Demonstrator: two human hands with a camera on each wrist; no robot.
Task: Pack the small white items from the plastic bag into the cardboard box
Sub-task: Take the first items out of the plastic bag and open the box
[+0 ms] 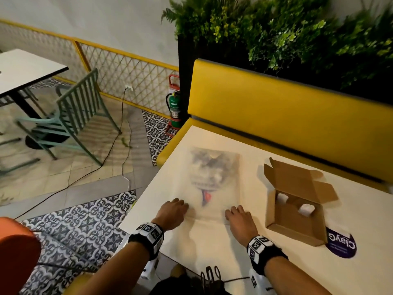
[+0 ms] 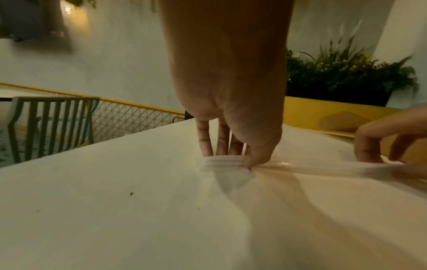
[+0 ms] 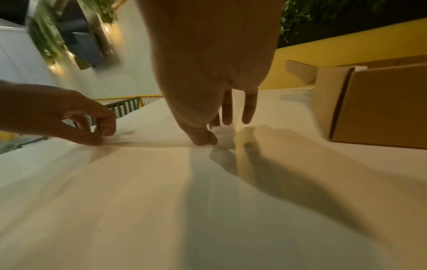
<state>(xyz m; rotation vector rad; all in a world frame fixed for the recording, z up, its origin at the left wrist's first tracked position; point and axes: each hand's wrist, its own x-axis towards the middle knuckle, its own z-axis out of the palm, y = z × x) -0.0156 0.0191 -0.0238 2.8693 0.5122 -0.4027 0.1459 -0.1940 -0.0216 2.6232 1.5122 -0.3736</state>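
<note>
A clear plastic bag (image 1: 214, 179) lies flat in the middle of the cream table (image 1: 361, 220), its blurred contents showing through. My left hand (image 1: 180, 206) pinches the bag's near edge at its left corner; the left wrist view shows thumb and fingers of this left hand (image 2: 233, 160) closed on the folded rim. My right hand (image 1: 234, 211) pinches the same edge at its right corner, and in the right wrist view the right hand (image 3: 212, 137) has its thumb on the film. Right of the bag stands the open cardboard box (image 1: 295, 211), with two small white items (image 1: 306, 208) inside.
A yellow bench (image 1: 276, 107) with plants above it runs along the table's far side. A purple sticker (image 1: 342, 244) sits by the box. Left of the table edge are tiled floor, cables, a green chair (image 1: 80, 116), a fire extinguisher (image 1: 175, 107) and an orange seat (image 1: 17, 252).
</note>
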